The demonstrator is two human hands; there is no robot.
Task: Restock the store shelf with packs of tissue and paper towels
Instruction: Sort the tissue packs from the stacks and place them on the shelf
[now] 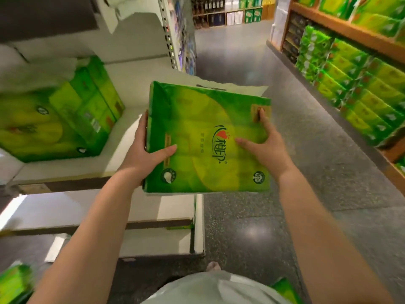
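Green and yellow plastic wraps the pack of tissue [208,137] you hold out in front of you, level with the white shelf [135,84] on your left and tilted so its printed face looks up at you. Your left hand [151,148] clamps the pack's left edge, thumb lying across the printed face and fingers tucked behind it. Your right hand [265,141] lies on the face with fingers spread and fairly straight, pressing rather than curling round; the fingertips reach a small orange label near the right edge.

On the white shelf, to the left of the held pack and apart from it, a stack of green packs [65,119] already sits, motion blur smearing its print. Below it, more white shelf boards [109,211] show. Across the grey speckled floor [274,194], the wooden shelf [350,34] on your right is lined with rows of green packs [361,99]. A corner of another green pack [13,284] seems to sit at the bottom left, though it is too blurred to be sure.
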